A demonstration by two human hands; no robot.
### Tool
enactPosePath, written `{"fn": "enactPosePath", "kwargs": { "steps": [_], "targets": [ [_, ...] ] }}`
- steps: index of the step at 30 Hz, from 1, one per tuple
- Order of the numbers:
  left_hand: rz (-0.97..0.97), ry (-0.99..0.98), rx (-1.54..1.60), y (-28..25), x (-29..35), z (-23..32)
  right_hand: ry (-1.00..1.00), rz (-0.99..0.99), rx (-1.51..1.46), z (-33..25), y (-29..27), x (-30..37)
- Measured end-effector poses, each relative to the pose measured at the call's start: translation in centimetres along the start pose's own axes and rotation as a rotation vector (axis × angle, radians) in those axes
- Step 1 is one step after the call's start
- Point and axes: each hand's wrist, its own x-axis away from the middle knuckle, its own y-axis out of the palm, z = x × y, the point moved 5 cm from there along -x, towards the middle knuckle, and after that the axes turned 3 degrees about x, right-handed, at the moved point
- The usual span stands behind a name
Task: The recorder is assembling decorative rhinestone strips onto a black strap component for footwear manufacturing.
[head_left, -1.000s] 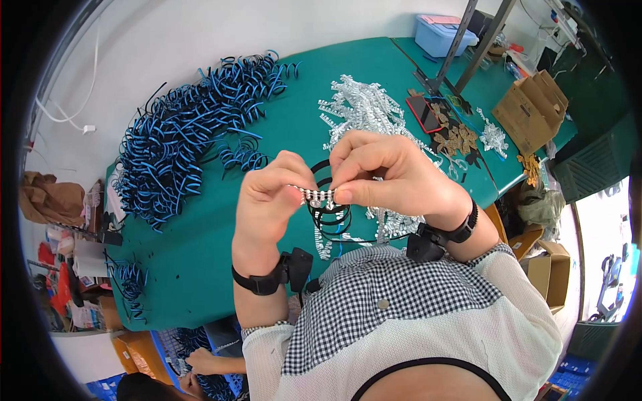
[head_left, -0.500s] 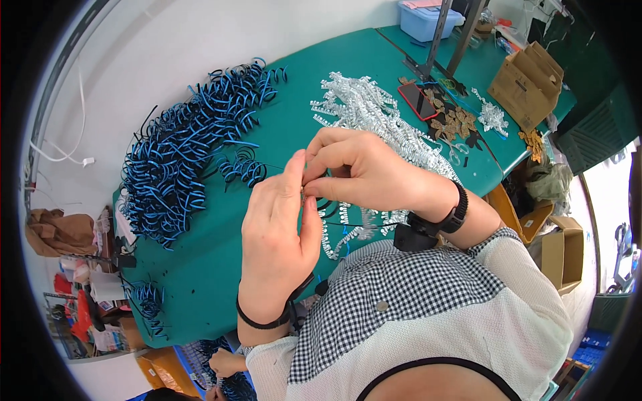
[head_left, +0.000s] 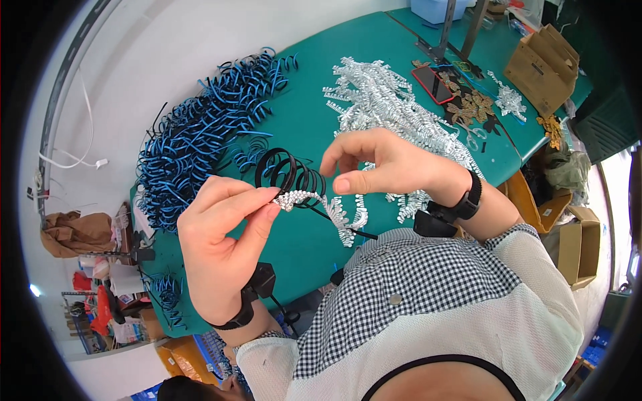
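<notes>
My left hand (head_left: 221,247) pinches one end of a silver ruffled strip (head_left: 336,215) between thumb and fingertips. A black spiral coil (head_left: 285,170) comes away from the same pinch and stands up above the strip. How the two are joined there is hidden by the fingers. The strip droops to the right over the table. Just right of the coil, my right hand (head_left: 381,164) holds nothing, its thumb and forefinger apart. Beyond it spreads a pile of silver ruffled strips (head_left: 374,97). A heap of blue and black spiral coils (head_left: 194,144) lies to the left.
The green table (head_left: 267,294) carries a red-edged phone (head_left: 433,85), scissors (head_left: 473,137) and brown-gold cutout pieces (head_left: 473,107) at the right. A cardboard box (head_left: 543,70) stands at the far right. Below the table's left end, another person (head_left: 194,387) shows partly.
My hands have come apart; the left went left and lower with the strip and coil, which now show clearly. The right hand's fingers have opened. The whole view has shifted slightly.
</notes>
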Motion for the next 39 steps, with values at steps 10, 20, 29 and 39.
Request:
{"fn": "enactPosePath", "kwargs": {
  "steps": [10, 20, 29, 39],
  "targets": [
    [0.071, -0.075, -0.111, -1.1, -0.3, 0.8, 0.106, -0.095, -0.104, 2.8, 4.2, -0.8],
    [0.279, 0.033, -0.439, -1.9, -1.1, 0.8, 0.03, 0.243, -0.186, 1.2, 2.3, -1.0],
    [0.38, 0.125, -0.524, -2.1, -1.4, 1.2, -0.013, 0.33, -0.172, 2.3, 2.3, -1.9],
    [0.567, 0.215, -0.559, -1.8, -1.1, 3.2, 0.009, 0.394, 0.052, 5.6, 4.9, -0.4]
  ]
}}
